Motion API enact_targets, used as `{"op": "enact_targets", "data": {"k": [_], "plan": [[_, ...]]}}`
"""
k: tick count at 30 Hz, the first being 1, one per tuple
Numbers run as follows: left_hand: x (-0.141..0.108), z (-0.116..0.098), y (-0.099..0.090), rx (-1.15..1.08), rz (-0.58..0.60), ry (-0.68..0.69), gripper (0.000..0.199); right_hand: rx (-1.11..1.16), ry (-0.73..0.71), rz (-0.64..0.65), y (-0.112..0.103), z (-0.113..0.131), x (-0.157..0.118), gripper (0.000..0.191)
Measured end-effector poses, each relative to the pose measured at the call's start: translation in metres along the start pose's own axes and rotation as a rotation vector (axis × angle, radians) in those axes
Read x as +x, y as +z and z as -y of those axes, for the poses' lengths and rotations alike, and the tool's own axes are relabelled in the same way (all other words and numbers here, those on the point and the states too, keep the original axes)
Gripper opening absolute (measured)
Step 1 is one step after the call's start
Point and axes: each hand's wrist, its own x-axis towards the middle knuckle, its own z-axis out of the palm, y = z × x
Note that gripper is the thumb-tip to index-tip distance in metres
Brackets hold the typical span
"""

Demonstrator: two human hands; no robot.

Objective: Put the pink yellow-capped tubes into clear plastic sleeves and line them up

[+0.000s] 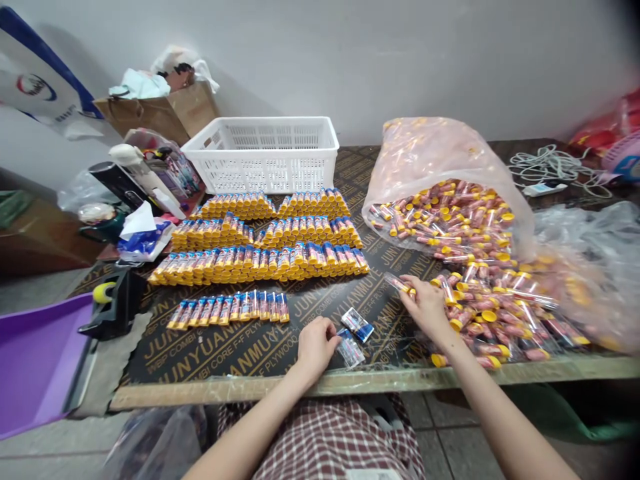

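Head camera shows a black tape dispenser [116, 308] with a yellow roll at the left edge of the tabletop, and a purple tray [40, 363] just beside it. A tissue packet [145, 233] lies near the far left corner, and a brown paper bag [155, 113] stands behind it by the wall.

My right hand [425, 307] is near the right part of the front edge, and its fingers [411, 288] are closed on a clear tube with yellow cap [399, 283]. My left hand [316, 347] is at the middle of the front edge with fingers [325, 337] curled down. I cannot tell if they grasp something. Small blue-and-white packets [356, 325] lie between both hands.

Rows of tubes [260, 263] lie side by side on the black plywood tabletop [225, 363], caps toward the front. A big clear plastic bag [440, 180] lies on its side at the far right, full of tubes, and many are spilled out near my right hand. A white plastic crate [260, 157] stands at the far edge.
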Motion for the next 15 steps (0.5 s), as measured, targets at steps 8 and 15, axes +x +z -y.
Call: {"op": "enact_targets", "data": {"k": [8,15], "plan": [[0.015,0.001,-0.020,-1.063,-0.035,-0.418,0.034,0.871,0.221,0.049,-0.001,0.083,-0.056,0.025],[0.023,0.001,-0.037,-1.303,-0.107,-0.522,0.035,0.793,0.137,-0.043,0.002,0.112,-0.080,0.023]]}}
